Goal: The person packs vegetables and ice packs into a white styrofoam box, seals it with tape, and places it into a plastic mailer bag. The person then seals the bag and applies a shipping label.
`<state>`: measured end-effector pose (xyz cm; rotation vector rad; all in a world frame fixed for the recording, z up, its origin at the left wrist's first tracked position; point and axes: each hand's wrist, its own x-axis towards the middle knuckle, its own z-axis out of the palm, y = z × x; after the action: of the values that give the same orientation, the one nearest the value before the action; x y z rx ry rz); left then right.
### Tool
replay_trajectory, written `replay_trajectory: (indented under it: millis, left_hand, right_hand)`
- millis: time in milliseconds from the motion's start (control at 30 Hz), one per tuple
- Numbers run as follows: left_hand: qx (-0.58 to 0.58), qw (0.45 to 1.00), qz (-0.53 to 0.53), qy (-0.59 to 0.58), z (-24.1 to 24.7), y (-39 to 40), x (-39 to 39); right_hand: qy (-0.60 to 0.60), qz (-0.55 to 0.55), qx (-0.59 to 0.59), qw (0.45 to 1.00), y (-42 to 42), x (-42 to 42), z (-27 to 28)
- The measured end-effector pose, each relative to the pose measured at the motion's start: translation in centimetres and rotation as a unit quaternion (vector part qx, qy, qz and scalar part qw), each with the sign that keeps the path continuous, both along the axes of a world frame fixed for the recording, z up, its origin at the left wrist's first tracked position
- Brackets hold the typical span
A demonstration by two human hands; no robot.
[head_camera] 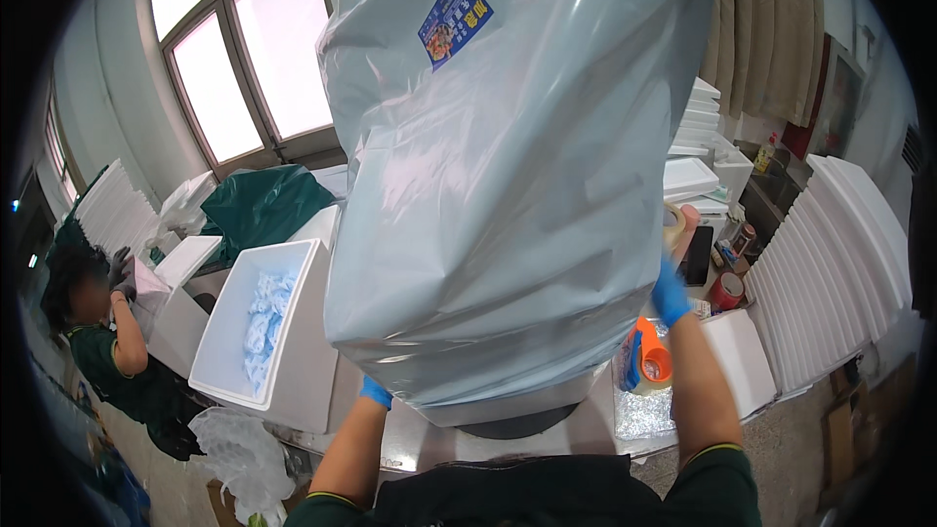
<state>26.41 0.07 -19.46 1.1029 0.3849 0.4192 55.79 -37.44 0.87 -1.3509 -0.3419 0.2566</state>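
A large pale grey plastic bag (498, 190) rises in front of me, drawn down over a box. The box's pale lower edge (512, 399) shows beneath the bag's hem, above a dark rounded surface (523, 423). A blue printed sticker (455, 18) is on the bag's upper part. My left hand (377, 391), in a blue glove, is at the lower left of the bag, its fingers hidden behind it. On the right side, my blurred, blue-gloved right hand (670, 293) is against the bag's edge. Its fingertips are hidden too.
An orange-and-blue tape dispenser (648, 359) lies on the table at right, near a red tape roll (727, 290) and a phone (699, 256). Foam lids (827, 271) are stacked beyond. At left stand an open foam box (212, 337) with blue-white packs (267, 322) and a co-worker (110, 351).
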Motion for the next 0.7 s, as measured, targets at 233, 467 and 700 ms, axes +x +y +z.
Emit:
replay_trajectory:
  millis: [233, 467, 700]
  left_hand:
    - [0.073, 0.996, 0.023, 0.051, 1.9, 2.9, -4.7]
    - [0.164, 0.981, 0.093, -0.043, 6.3, 0.7, -9.1]
    - [0.15, 0.986, -0.063, -0.049, -15.7, 2.3, -9.7]
  right_hand:
    - [0.024, 0.088, 0.164, 0.982, 4.5, -10.9, -3.3]
    - [-0.057, 0.072, -0.067, 0.993, 3.6, -7.9, -9.8]
    - [0.054, 0.183, -0.06, 0.98, 3.3, -7.2, -11.0]
